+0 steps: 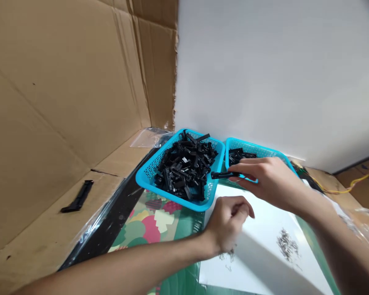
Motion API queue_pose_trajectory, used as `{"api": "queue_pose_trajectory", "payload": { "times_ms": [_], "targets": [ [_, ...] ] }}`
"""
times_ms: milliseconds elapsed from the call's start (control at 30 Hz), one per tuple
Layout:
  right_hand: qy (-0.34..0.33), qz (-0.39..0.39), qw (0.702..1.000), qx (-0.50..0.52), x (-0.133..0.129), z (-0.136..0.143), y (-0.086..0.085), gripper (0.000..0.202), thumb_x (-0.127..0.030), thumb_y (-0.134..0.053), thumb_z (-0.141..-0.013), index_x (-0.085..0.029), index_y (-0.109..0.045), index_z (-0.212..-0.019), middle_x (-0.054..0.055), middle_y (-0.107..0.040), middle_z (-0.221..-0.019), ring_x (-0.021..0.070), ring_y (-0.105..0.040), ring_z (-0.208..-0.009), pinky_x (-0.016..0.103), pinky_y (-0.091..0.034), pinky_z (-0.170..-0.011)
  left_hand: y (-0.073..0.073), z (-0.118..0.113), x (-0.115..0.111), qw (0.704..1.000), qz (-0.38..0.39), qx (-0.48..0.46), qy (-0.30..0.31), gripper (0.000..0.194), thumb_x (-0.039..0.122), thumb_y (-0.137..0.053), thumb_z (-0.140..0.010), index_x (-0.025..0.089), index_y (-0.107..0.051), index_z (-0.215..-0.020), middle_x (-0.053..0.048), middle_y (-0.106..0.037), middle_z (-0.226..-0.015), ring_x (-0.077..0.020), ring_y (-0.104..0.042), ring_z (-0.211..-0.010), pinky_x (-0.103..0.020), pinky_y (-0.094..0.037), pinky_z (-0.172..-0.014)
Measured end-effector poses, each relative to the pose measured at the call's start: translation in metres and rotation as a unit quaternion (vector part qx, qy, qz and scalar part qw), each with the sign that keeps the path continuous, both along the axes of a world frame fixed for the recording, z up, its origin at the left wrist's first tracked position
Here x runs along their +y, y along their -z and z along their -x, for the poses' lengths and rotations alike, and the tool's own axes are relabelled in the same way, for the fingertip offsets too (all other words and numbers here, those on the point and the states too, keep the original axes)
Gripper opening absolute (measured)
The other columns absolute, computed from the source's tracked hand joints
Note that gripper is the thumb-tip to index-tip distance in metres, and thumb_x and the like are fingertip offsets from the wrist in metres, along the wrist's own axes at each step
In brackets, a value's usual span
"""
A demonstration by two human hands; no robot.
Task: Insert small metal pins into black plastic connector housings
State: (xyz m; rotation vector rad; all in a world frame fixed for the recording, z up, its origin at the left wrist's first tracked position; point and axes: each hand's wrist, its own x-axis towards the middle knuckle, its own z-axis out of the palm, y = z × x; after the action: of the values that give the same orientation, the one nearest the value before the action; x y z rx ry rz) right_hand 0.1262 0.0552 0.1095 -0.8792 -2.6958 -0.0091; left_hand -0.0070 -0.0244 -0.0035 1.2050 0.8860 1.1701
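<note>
My right hand (261, 178) pinches a slim black plastic part (223, 175), which points left over the gap between two blue baskets. My left hand (229, 221) is curled above the white sheet (252, 266), thumb and fingers pressed together; whatever it may hold is too small to make out. Beneath its wrist side lies a small pile of thin metal pieces (229, 256), partly hidden. A second pile of metal pieces (287, 246) sits further right on the sheet. Black parts (184, 164) heap up in the left blue basket (169, 200).
The right blue basket (255, 146) holds more black parts (240, 155), partly behind my right hand. One black part (78, 197) lies on cardboard at the left. Cardboard (80, 82) and a white wall (264, 73) stand behind. Yellow wires (353, 183) run at the right.
</note>
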Motion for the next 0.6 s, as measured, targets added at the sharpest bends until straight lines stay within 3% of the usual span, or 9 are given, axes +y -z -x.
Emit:
{"api": "queue_pose_trajectory", "payload": {
  "times_ms": [100, 233, 267, 333, 433, 500, 600],
  "targets": [
    [0.066, 0.079, 0.99, 0.096, -0.014, -0.047, -0.001, 0.029, -0.046, -0.064, -0.102, -0.025, -0.084, -0.107, 0.006, -0.079, -0.089, 0.0154, -0.066, -0.064, 0.03, -0.05, -0.06, -0.001, 0.001, 0.004, 0.999, 0.024, -0.009, -0.025, 0.027, 0.033, -0.046, -0.101, 0.017, -0.066, -0.094, 0.003, -0.05, -0.065, -0.0121, -0.038, -0.056, -0.027, -0.027, -0.055],
    [0.136, 0.141, 0.97, 0.147, -0.044, -0.094, 0.019, 0.028, -0.049, -0.069, -0.098, -0.026, -0.085, -0.102, 0.0, -0.069, -0.064, 0.0121, -0.052, -0.048, 0.025, -0.038, -0.043, -0.007, 0.002, 0.007, 0.999, 0.001, 0.044, 0.017, 0.041, 0.051, -0.041, -0.108, 0.023, -0.052, -0.136, 0.0, -0.067, -0.097, -0.012, -0.043, -0.059, -0.026, -0.034, -0.058],
    [0.147, 0.153, 0.965, 0.152, -0.052, -0.099, 0.028, 0.028, -0.049, -0.069, -0.098, -0.025, -0.084, -0.101, 0.0, -0.068, -0.063, 0.0122, -0.051, -0.048, 0.025, -0.036, -0.042, -0.008, 0.002, 0.008, 0.996, -0.014, 0.077, 0.044, 0.043, 0.053, -0.042, -0.108, 0.023, -0.053, -0.136, -0.001, -0.068, -0.1, -0.0124, -0.046, -0.062, -0.027, -0.035, -0.06],
    [0.169, 0.169, 0.957, 0.164, -0.065, -0.1, 0.047, 0.027, -0.046, -0.068, -0.1, -0.024, -0.084, -0.102, 0.001, -0.07, -0.067, 0.0127, -0.053, -0.051, 0.025, -0.038, -0.045, -0.011, 0.002, 0.01, 0.985, -0.044, 0.144, 0.082, 0.04, 0.054, -0.044, -0.108, 0.02, -0.063, -0.119, -0.001, -0.066, -0.092, -0.0135, -0.049, -0.067, -0.027, -0.035, -0.063],
    [0.205, 0.155, 0.95, 0.179, -0.076, -0.089, 0.071, 0.023, -0.038, -0.064, -0.102, -0.024, -0.081, -0.11, 0.002, -0.073, -0.077, 0.0131, -0.058, -0.057, 0.026, -0.043, -0.054, -0.01, 0.0, 0.015, 0.978, -0.059, 0.186, 0.07, 0.045, 0.051, -0.043, -0.109, 0.017, -0.063, -0.087, 0.001, -0.056, -0.075, -0.014, -0.048, -0.068, -0.028, -0.033, -0.064],
    [0.239, 0.115, 0.942, 0.205, -0.08, -0.083, 0.079, 0.027, -0.036, -0.064, -0.102, -0.025, -0.077, -0.123, 0.001, -0.071, -0.077, 0.0135, -0.057, -0.058, 0.026, -0.043, -0.056, -0.006, -0.001, 0.02, 0.985, -0.041, 0.164, 0.037, 0.043, 0.048, -0.046, -0.109, 0.016, -0.065, -0.088, 0.001, -0.055, -0.075, -0.0137, -0.047, -0.068, -0.027, -0.033, -0.063],
    [0.291, 0.104, 0.916, 0.257, -0.088, -0.079, 0.08, 0.03, -0.038, -0.063, -0.102, -0.023, -0.072, -0.126, -0.001, -0.065, -0.074, 0.0139, -0.053, -0.058, 0.027, -0.042, -0.058, -0.001, -0.002, 0.025, 0.993, -0.013, 0.116, -0.002, 0.03, 0.042, -0.055, -0.104, 0.017, -0.071, -0.11, 0.0, -0.06, -0.079, -0.0139, -0.049, -0.069, -0.026, -0.036, -0.063]
  ]
}}
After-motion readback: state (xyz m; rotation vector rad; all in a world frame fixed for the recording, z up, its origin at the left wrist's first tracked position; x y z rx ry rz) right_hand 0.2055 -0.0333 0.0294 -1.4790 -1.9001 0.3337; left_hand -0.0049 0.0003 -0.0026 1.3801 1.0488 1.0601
